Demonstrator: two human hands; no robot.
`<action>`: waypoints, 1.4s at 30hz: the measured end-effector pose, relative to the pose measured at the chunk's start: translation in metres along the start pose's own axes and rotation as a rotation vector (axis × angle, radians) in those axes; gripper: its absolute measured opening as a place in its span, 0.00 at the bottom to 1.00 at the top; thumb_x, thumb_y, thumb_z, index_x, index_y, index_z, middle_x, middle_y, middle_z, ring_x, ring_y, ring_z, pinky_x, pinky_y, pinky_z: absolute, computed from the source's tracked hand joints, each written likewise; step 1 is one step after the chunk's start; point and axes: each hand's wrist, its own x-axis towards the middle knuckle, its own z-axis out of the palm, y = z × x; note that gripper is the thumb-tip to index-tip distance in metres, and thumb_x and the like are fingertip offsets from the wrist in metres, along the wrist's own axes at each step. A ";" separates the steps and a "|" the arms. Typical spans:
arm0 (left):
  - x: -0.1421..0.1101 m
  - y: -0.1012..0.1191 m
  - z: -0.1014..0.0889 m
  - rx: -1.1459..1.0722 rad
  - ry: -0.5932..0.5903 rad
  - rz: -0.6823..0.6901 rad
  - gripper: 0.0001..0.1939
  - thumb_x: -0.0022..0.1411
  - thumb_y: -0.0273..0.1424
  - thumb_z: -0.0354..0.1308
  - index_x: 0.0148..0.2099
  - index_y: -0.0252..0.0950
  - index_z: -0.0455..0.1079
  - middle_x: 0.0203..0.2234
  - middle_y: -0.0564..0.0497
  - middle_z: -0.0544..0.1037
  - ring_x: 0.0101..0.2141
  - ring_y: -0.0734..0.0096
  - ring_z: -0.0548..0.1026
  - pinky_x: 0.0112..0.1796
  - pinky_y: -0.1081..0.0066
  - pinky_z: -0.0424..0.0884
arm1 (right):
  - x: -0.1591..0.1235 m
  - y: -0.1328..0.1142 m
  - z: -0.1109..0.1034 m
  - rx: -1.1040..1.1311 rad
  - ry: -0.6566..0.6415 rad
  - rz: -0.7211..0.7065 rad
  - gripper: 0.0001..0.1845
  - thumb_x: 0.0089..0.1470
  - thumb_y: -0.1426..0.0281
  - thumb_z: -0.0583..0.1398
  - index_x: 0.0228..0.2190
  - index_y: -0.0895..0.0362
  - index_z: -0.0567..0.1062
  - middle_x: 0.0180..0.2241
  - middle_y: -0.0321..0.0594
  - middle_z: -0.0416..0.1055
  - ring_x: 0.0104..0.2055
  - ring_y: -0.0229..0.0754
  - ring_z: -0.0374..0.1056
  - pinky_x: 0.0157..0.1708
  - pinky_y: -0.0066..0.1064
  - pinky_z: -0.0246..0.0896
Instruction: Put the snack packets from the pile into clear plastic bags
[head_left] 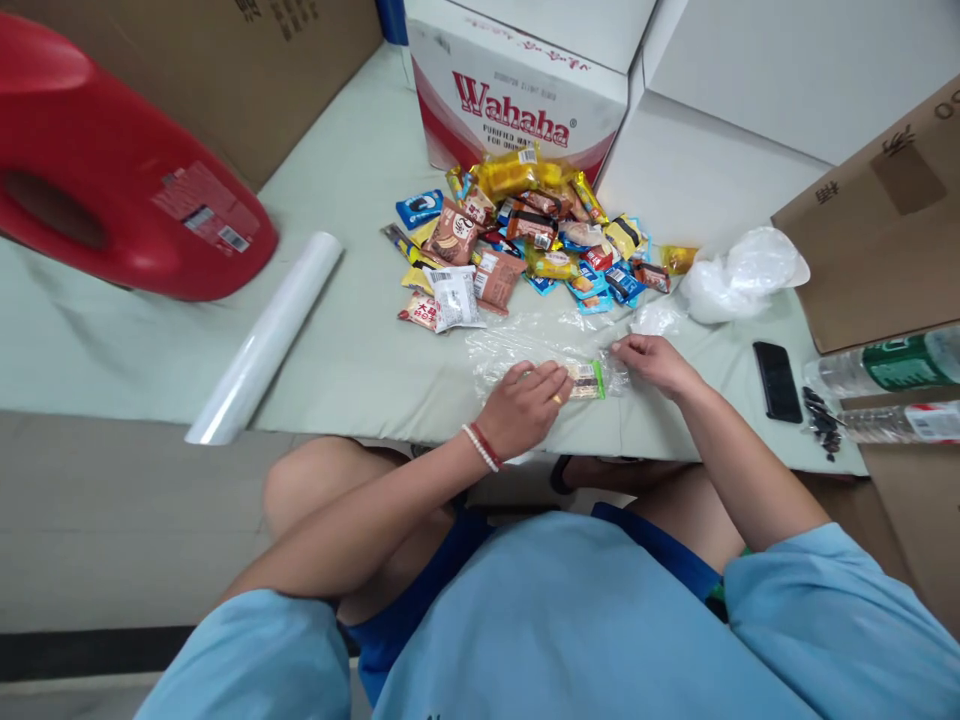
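Observation:
On the near edge of the table lies a small snack packet (pixel 586 380) with a green end, on or inside a clear plastic bag (pixel 510 340); which of the two I cannot tell. My left hand (pixel 525 405) is over the packet, fingers bent around it and covering its left part. To the right, my right hand (pixel 652 362) pinches the crinkled edge of the clear bag between thumb and fingers. Beyond both hands spreads a heap of wrapped snacks (pixel 532 225) in brown, blue, yellow and white wrappers.
A white roll (pixel 266 340) and a large red jug (pixel 127 170) are at left. Crumpled white plastic bags (pixel 739 275), a black phone (pixel 777 382) and plastic bottles (pixel 892 365) are at right. A Wahaha carton (pixel 517 100) stands behind the snacks. Cardboard boxes (pixel 885 210) border the table (pixel 390 385).

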 end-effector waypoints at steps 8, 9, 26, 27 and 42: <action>0.007 -0.015 0.012 -0.020 -0.041 -0.129 0.18 0.75 0.27 0.48 0.58 0.41 0.76 0.57 0.45 0.81 0.58 0.58 0.73 0.58 0.51 0.62 | -0.053 0.011 -0.019 0.230 -0.194 0.147 0.38 0.37 0.53 0.76 0.49 0.56 0.78 0.34 0.38 0.77 0.31 0.37 0.66 0.29 0.28 0.56; 0.006 -0.015 0.011 -0.023 -0.038 -0.139 0.18 0.75 0.27 0.48 0.58 0.42 0.76 0.57 0.46 0.81 0.58 0.58 0.73 0.58 0.51 0.61 | -0.056 0.015 -0.025 0.238 -0.160 0.150 0.35 0.38 0.53 0.76 0.46 0.56 0.79 0.34 0.39 0.76 0.30 0.36 0.65 0.28 0.28 0.55; 0.004 -0.018 0.012 0.012 -0.016 -0.143 0.15 0.77 0.29 0.50 0.55 0.42 0.76 0.55 0.50 0.82 0.56 0.59 0.75 0.61 0.51 0.60 | -0.041 0.023 -0.010 0.323 -0.295 0.101 0.33 0.37 0.56 0.78 0.44 0.56 0.82 0.35 0.36 0.77 0.38 0.40 0.71 0.48 0.36 0.68; 0.004 -0.018 0.012 0.018 -0.015 -0.137 0.14 0.77 0.29 0.50 0.55 0.42 0.76 0.55 0.51 0.82 0.56 0.59 0.75 0.61 0.51 0.59 | -0.041 0.023 -0.015 0.304 -0.300 0.107 0.30 0.37 0.55 0.78 0.40 0.57 0.82 0.34 0.37 0.77 0.38 0.40 0.71 0.47 0.36 0.67; 0.001 -0.022 0.022 0.110 0.112 -0.064 0.11 0.75 0.28 0.54 0.52 0.41 0.77 0.52 0.51 0.84 0.53 0.61 0.76 0.59 0.53 0.61 | -0.044 0.016 -0.015 0.346 -0.199 -0.009 0.25 0.46 0.49 0.74 0.31 0.55 0.74 0.36 0.39 0.77 0.24 0.32 0.57 0.25 0.28 0.52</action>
